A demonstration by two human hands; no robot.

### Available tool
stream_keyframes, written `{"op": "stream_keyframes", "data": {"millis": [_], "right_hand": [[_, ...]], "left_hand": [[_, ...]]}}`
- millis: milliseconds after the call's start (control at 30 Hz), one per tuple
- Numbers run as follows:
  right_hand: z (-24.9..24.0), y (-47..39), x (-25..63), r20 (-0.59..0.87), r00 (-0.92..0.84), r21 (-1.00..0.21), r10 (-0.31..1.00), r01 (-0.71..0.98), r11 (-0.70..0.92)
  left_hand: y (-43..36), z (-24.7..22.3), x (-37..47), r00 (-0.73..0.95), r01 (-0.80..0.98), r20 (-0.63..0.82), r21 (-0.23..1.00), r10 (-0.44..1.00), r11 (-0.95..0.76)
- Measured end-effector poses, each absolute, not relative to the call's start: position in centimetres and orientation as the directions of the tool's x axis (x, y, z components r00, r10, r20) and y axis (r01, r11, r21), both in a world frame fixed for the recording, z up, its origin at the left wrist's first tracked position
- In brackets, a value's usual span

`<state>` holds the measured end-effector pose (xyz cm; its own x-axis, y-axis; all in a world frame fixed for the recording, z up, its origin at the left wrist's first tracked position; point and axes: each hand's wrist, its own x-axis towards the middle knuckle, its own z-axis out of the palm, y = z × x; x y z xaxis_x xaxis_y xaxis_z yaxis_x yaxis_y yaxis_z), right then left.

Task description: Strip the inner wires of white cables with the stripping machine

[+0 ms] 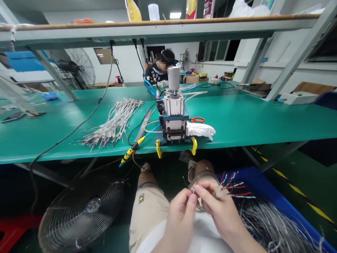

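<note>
Above my lap, my left hand (181,211) pinches the thin wires at a cable end, thumb against fingers. Close beside it, my right hand (217,205) has its thumb and forefinger on the same wires and its other fingers curled round a bundle of cables. Red, black, white and green wire ends (237,189) fan out from that bundle to the right. Further right, many grey cables (273,225) lie in a blue bin (286,207).
A small press machine (174,112) stands at the green table's (250,123) front edge, with a white glove (201,130) beside it. White cables (116,121) are piled left. A floor fan (86,211) stands lower left. A person (158,70) sits beyond the table.
</note>
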<state>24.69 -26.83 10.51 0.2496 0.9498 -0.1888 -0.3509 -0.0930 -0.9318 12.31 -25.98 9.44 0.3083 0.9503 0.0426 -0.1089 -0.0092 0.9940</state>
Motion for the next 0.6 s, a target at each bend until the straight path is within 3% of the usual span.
{"op": "stream_keyframes", "data": {"millis": [600], "right_hand": [[10.83, -26.22, 24.35, -0.167, 0.298, -0.951, 0.940, -0.302, -0.073]], "left_hand": [[-25.60, 9.52, 12.45, 0.313, -0.174, 0.020, 0.984, 0.950, 0.037]]}}
